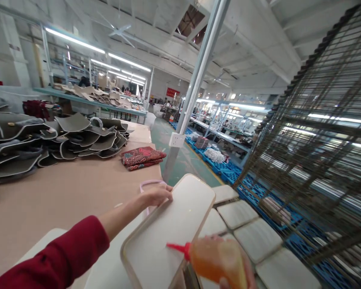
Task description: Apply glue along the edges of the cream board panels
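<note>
My left hand [159,195] grips the left edge of a white panel [183,212] with rounded corners and a tan rim. The panel slants up and away in front of me. A squeeze bottle [215,259] of amber liquid lies in my right hand [249,271], whose fingers wrap round it and are partly blurred. The bottle's red nozzle [177,247] points left, over the lower part of the panel; whether its tip touches the surface I cannot tell. Behind my left hand shows a pale pink loop [146,184].
Several similar white panels [258,237] lie at the right. On the tan table [87,188] are stacked grey bag pieces [78,138] and a folded red patterned cloth [142,157]. A metal post [195,76] stands ahead, a wire rack [313,120] at the right, blue pallets [231,174] beyond.
</note>
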Demonstrator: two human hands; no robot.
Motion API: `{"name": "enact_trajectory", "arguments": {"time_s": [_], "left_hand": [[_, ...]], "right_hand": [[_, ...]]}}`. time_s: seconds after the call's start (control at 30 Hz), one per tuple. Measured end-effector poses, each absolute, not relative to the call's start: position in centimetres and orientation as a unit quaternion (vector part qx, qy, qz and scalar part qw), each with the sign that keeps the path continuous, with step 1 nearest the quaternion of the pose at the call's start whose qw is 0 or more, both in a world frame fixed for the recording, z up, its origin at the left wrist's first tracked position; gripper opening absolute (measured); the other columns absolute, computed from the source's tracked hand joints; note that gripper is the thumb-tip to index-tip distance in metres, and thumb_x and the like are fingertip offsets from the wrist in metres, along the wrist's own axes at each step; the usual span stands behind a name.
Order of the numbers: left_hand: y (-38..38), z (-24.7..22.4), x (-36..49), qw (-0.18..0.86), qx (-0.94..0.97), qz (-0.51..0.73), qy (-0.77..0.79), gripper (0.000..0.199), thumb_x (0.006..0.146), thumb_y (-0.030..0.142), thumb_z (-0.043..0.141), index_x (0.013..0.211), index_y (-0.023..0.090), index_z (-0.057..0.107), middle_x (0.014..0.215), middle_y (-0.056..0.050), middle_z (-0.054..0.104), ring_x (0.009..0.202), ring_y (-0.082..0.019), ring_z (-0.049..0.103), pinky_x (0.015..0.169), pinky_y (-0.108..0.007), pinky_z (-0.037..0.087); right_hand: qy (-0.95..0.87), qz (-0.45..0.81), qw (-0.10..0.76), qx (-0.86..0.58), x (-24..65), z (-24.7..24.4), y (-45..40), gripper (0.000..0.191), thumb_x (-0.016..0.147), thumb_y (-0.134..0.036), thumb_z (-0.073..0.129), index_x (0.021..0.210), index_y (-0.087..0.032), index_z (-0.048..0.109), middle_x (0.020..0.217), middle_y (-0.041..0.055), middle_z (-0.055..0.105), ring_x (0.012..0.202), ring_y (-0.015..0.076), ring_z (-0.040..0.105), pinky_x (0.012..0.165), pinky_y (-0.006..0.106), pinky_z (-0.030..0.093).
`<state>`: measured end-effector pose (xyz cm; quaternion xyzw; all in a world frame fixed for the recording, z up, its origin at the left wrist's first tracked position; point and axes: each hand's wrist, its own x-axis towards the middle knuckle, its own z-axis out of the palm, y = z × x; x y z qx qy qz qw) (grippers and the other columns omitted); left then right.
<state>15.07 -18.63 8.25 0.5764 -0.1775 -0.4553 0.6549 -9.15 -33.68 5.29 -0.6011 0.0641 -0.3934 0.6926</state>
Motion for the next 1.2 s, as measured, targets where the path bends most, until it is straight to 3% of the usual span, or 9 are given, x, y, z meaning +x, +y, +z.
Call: {"name": "enact_trajectory", "arguments": {"time_s": [0.1,0.17,0.23,0.4,0.6,0.83,1.03,1.13,1.2], "left_hand": [[-20.2,9.7,12.9,0.644,0.572,-0.462,-0.211,0.023,0.043,0.011,0.059,0.065,0.015,0.062,0.064,0.001,0.067,0.062,-0.016,0.062,0.055,-0.022,0.045],[-21.5,10.6,11.1,0.644,0.565,-0.465,-0.223,0.025,0.043,0.01,0.058,0.067,0.014,0.063,0.065,0.001,0.067,0.062,-0.015,0.062,0.055,-0.021,0.045],[-22.9,11.3,9.5,0.637,0.573,-0.464,-0.223,0.026,0.042,0.01,0.057,0.067,0.014,0.064,0.063,0.001,0.067,0.061,-0.015,0.061,0.053,-0.021,0.044],[-25.8,12.7,5.8,0.625,0.593,-0.453,-0.231,0.025,0.041,0.01,0.057,0.065,0.014,0.064,0.059,0.002,0.065,0.057,-0.014,0.06,0.05,-0.019,0.042],[-28.7,14.2,0.2,0.598,0.589,-0.471,-0.271,0.019,0.043,0.01,0.059,0.062,0.015,0.06,0.056,0.005,0.061,0.051,-0.011,0.057,0.046,-0.018,0.038],[-32.7,13.2,-3.7,0.592,0.585,-0.49,-0.261,0.024,0.042,0.013,0.061,0.066,0.014,0.063,0.06,0.002,0.065,0.056,-0.014,0.06,0.051,-0.021,0.044],[-35.5,13.2,-7.8,0.574,0.55,-0.532,-0.29,0.025,0.044,0.013,0.067,0.068,0.014,0.06,0.064,0.001,0.066,0.065,-0.016,0.064,0.06,-0.023,0.048],[-36.9,12.4,-9.0,0.562,0.559,-0.538,-0.286,0.028,0.043,0.012,0.066,0.071,0.014,0.061,0.064,0.001,0.066,0.064,-0.016,0.063,0.059,-0.023,0.048],[-37.6,11.5,-8.8,0.562,0.582,-0.522,-0.271,0.028,0.044,0.013,0.063,0.071,0.014,0.061,0.06,0.002,0.064,0.063,-0.016,0.063,0.057,-0.023,0.048]], "right_hand": [[0.105,-0.477,0.68,-0.548,-8.8,9.2,-37.4,0.056,0.067,-0.029,0.074,0.116,-0.019,0.049,0.115,0.0115,0.062,0.106,0.0311,0.059,0.098,0.058,0.037],[0.108,-0.496,0.671,-0.54,-9.4,10.5,-39.1,0.056,0.066,-0.03,0.075,0.115,-0.022,0.049,0.118,0.0083,0.06,0.11,0.0268,0.056,0.103,0.053,0.032],[0.11,-0.484,0.676,-0.545,-11.1,10.0,-39.2,0.058,0.067,-0.033,0.074,0.117,-0.022,0.048,0.118,0.0087,0.06,0.108,0.0256,0.058,0.101,0.049,0.036],[0.078,-0.433,0.699,-0.564,-17.2,7.0,-36.9,0.065,0.062,-0.044,0.075,0.116,-0.019,0.051,0.107,0.0132,0.065,0.093,0.0311,0.064,0.075,0.042,0.055],[0.124,-0.544,0.667,-0.494,-22.6,10.6,-44.2,0.057,0.066,-0.028,0.074,0.117,-0.021,0.049,0.116,0.0093,0.061,0.105,0.0258,0.06,0.094,0.042,0.045],[0.081,-0.485,0.675,-0.549,-29.1,7.1,-43.5,0.06,0.065,-0.042,0.073,0.118,-0.023,0.051,0.107,0.0088,0.067,0.097,0.0303,0.063,0.082,0.049,0.051],[0.149,-0.549,0.663,-0.486,-33.6,8.6,-49.0,0.055,0.067,-0.03,0.073,0.118,-0.022,0.051,0.119,0.0087,0.061,0.112,0.0275,0.056,0.095,0.043,0.044],[0.165,-0.508,0.687,-0.492,-34.5,6.0,-47.6,0.062,0.065,-0.038,0.074,0.119,-0.026,0.048,0.117,0.0066,0.063,0.107,0.0287,0.059,0.09,0.046,0.048],[0.151,-0.484,0.703,-0.498,-34.7,3.8,-45.4,0.066,0.059,-0.05,0.075,0.115,-0.028,0.049,0.11,0.0071,0.066,0.093,0.0338,0.064,0.073,0.053,0.054]]}}
